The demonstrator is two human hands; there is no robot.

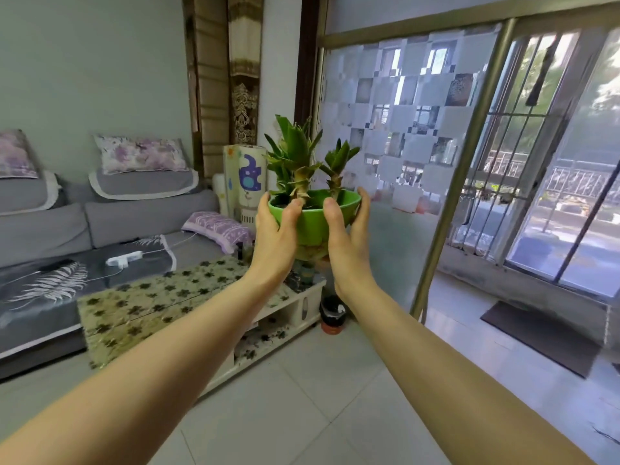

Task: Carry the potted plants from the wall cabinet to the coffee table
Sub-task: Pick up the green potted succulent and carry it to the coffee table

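A potted plant (312,223), spiky green leaves on two stems in a green bowl-shaped pot, is held up in the air at chest height in front of me. My left hand (274,236) grips the pot's left side with the thumb hooked over the rim. My right hand (349,243) grips the right side the same way. The coffee table (161,303), covered by a cloth with dark flower prints, stands low and to the left, below the pot. The wall cabinet is out of view.
A grey sofa (100,229) with purple pillows runs behind the table. A small dark pot (332,315) sits on the tiled floor by the table's right end. A metal pole (453,203) and glass balcony doors stand at the right, with a dark mat (543,333) on the floor.
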